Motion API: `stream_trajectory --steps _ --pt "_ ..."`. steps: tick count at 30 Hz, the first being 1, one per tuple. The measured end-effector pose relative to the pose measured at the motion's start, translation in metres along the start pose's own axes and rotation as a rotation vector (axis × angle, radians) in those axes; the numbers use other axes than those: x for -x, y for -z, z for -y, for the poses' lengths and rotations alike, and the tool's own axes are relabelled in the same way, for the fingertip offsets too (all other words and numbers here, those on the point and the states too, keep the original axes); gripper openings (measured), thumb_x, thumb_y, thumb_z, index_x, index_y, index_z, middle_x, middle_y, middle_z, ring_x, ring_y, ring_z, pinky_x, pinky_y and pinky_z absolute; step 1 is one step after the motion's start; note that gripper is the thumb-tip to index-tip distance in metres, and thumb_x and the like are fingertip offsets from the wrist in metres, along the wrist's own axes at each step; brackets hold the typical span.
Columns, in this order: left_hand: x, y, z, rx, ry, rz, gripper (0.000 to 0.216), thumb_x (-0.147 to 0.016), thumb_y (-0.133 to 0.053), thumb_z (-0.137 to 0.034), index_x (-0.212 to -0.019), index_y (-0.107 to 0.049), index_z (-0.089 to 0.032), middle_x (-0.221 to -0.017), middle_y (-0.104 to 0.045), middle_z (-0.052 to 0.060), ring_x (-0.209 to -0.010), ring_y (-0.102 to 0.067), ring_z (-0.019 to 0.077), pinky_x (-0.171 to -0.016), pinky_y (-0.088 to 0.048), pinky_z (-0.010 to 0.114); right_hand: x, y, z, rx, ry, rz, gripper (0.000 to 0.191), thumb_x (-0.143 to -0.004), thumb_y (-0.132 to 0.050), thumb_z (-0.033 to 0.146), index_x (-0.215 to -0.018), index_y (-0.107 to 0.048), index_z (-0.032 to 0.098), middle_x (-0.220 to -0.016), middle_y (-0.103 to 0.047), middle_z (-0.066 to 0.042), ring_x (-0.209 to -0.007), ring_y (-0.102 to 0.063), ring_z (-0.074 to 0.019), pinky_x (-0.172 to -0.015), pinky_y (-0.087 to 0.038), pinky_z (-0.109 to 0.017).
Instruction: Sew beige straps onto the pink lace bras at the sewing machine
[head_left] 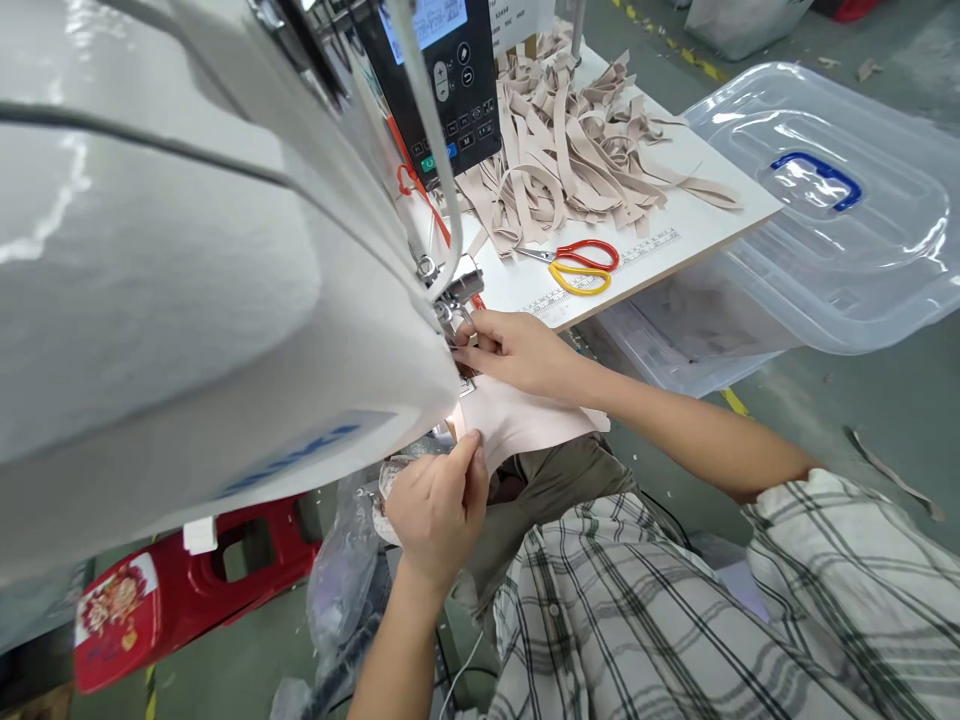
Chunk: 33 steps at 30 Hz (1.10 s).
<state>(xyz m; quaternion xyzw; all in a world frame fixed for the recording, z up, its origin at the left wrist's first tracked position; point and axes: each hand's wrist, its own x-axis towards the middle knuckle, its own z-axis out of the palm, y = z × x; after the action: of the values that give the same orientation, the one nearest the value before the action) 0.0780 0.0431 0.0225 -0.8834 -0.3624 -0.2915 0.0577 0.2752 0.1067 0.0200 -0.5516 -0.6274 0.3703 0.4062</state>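
Observation:
A large white sewing machine (187, 300) fills the left of the view. A pale pink fabric piece (525, 420) lies under its presser foot (457, 300). My right hand (517, 350) rests on the fabric beside the needle, fingers pressed together on the cloth. My left hand (439, 505) is closed, pinching the near edge of the same fabric below the machine head. The needle point itself is hidden by the machine.
A heap of beige elastic strips (577, 150) and red-and-yellow scissors (581, 265) lie on the white table (697, 225). A control panel (450, 90) stands behind the machine. A clear plastic bin with lid (825, 230) sits right; a red stool (172, 590) lower left.

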Motion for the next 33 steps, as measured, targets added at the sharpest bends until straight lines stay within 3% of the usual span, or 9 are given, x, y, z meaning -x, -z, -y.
stream_trajectory --steps 9,16,20,29,33 --pt "0.008 0.01 -0.003 0.202 0.272 0.013 0.019 -0.096 -0.054 -0.023 -0.096 -0.073 -0.019 -0.07 -0.073 0.002 -0.06 -0.065 0.0124 -0.059 -0.048 0.023 0.005 -0.007 0.005 -0.091 -0.029 -0.033 0.014 -0.086 -0.059 0.032 -0.086 -0.062 0.019 -0.057 -0.046 0.008 -0.056 -0.042 -0.0096 -0.057 -0.027 -0.024" --pt "0.011 0.023 -0.002 0.314 0.419 0.044 0.023 -0.095 -0.054 -0.027 -0.093 -0.075 -0.019 -0.082 -0.078 0.004 -0.07 -0.072 0.0164 -0.061 -0.054 0.024 0.031 -0.02 0.001 -0.425 -0.147 -0.031 0.019 -0.089 -0.053 0.039 -0.09 -0.05 0.021 -0.06 -0.04 0.008 -0.054 -0.035 -0.0099 -0.053 -0.029 -0.024" --pt "0.015 0.025 -0.001 0.369 0.482 0.048 0.021 -0.093 -0.056 -0.026 -0.092 -0.075 -0.019 -0.085 -0.079 0.004 -0.072 -0.073 0.0165 -0.065 -0.056 0.024 0.045 -0.02 -0.001 -0.475 -0.189 -0.018 0.021 -0.092 -0.052 0.042 -0.091 -0.049 0.021 -0.059 -0.035 0.009 -0.052 -0.03 -0.0092 -0.049 -0.024 -0.023" --pt "0.018 0.026 -0.001 0.419 0.514 0.082 0.02 -0.093 -0.056 -0.026 -0.094 -0.075 -0.021 -0.086 -0.078 0.001 -0.069 -0.071 0.0142 -0.064 -0.055 0.023 0.053 -0.023 0.001 -0.595 -0.226 -0.024 0.023 -0.092 -0.054 0.043 -0.088 -0.05 0.02 -0.062 -0.035 0.008 -0.052 -0.03 -0.0075 -0.05 -0.025 -0.022" --pt "0.022 0.028 -0.001 0.367 0.487 0.071 0.017 -0.095 -0.055 -0.025 -0.1 -0.071 -0.02 -0.09 -0.077 0.001 -0.075 -0.071 0.0142 -0.068 -0.054 0.023 0.061 -0.023 0.001 -0.685 -0.194 0.017 0.031 -0.089 -0.06 0.05 -0.087 -0.054 0.019 -0.069 -0.048 0.005 -0.06 -0.043 -0.0083 -0.055 -0.036 -0.021"
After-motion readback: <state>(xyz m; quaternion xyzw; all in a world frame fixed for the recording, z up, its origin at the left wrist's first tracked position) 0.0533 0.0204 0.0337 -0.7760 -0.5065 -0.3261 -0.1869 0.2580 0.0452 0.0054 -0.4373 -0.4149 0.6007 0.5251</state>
